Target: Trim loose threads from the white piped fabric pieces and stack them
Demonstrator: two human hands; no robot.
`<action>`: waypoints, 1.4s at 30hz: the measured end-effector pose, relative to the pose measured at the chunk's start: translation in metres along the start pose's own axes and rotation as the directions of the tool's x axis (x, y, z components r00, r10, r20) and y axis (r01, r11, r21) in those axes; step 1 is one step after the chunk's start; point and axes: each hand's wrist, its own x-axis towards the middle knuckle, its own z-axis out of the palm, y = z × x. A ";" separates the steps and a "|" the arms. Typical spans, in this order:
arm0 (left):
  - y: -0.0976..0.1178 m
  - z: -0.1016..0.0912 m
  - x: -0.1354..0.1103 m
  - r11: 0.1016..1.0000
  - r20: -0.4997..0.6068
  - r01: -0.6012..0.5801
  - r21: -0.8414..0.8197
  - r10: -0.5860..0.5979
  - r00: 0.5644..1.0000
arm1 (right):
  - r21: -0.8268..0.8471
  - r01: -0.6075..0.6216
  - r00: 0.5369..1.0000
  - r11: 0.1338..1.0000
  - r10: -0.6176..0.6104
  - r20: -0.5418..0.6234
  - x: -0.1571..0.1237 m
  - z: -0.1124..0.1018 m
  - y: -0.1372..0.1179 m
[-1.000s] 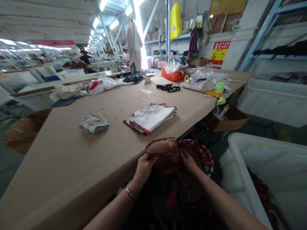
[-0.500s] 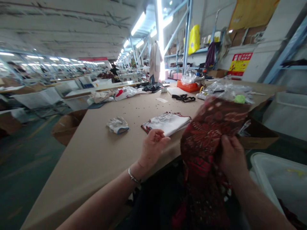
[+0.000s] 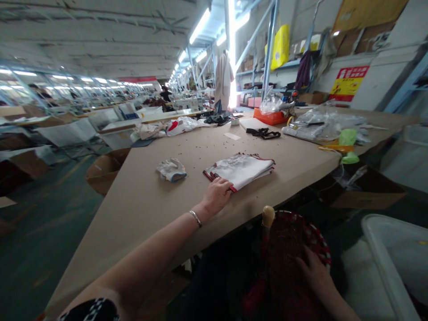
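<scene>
A stack of white cloth pieces with red-brown edges (image 3: 249, 169) lies on the table near its front edge. At the stack's near corner is my left hand (image 3: 217, 196), fingers curled and closed on the red edge of the cloth. Below the table edge, my right hand (image 3: 314, 269) rests on a dark red-brown patterned cloth (image 3: 284, 249), thumb and fingers spread. That cloth lies on a round red and white item (image 3: 319, 234), in dim light. A pale rounded wooden knob (image 3: 268, 215) stands beside it.
A white work glove (image 3: 171, 170) lies left of the stack. Farther back are black straps (image 3: 263, 133), an orange tray (image 3: 270, 117) and clear plastic bags (image 3: 310, 125). A cardboard box (image 3: 368, 198) and a white plastic bin (image 3: 377, 240) stand at the right.
My right hand has lowered the patterned cloth from above the table edge to the round item below. My left hand has come down onto the white stack's corner. The view has shifted slightly left.
</scene>
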 end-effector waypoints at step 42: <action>0.143 -0.040 -0.112 0.670 0.253 0.426 -0.609 -0.345 0.904 | 0.822 0.061 0.994 0.567 -0.111 0.003 -0.051 -0.080 -0.194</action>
